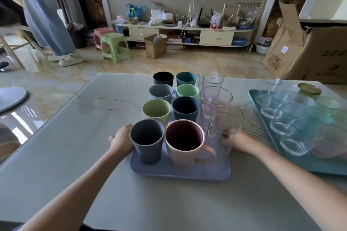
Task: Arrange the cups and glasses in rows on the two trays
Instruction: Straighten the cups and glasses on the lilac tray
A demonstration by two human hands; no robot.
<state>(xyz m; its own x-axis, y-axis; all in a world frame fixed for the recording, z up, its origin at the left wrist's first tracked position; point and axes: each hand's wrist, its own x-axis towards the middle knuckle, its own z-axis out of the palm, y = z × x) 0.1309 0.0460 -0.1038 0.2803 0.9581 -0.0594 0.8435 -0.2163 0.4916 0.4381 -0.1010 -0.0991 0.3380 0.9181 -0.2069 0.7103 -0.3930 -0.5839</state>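
Grey-blue tray (180, 171) is sitting between both hands, left hand (122, 141) and right hand (234, 141) gripping its sides, so it is needing a level, slow slide.

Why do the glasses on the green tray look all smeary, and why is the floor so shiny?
In the head view, the wide lens stretches and blurs the edges, so the glasses on the teal tray smear together; window light glares off the floor; the middle cups stay sharp.
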